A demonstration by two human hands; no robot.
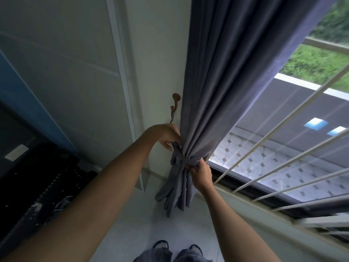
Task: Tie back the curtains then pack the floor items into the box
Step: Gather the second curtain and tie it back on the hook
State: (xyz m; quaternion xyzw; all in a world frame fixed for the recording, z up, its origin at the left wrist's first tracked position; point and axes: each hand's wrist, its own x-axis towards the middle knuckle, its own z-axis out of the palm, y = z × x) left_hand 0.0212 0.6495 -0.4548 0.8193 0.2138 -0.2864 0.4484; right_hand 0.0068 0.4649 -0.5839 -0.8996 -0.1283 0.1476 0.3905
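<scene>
Currently left hand (168,136) and right hand (201,172) both grip the tie-back (186,161) cinching the gathered curtain (217,110); fingertips hidden in fabric.

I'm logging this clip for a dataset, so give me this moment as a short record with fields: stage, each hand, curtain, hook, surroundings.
stage: tying back the curtain, packing not begun
left hand: grips the tieback at the bundle's wall side
right hand: grips the tieback at the window side
curtain: grey, gathered into a bundle, tieback wrapped round it
hook: brown, on the wall above the left hand; a thin loop hangs from it
surroundings: barred window at right, dark furniture at left
</scene>
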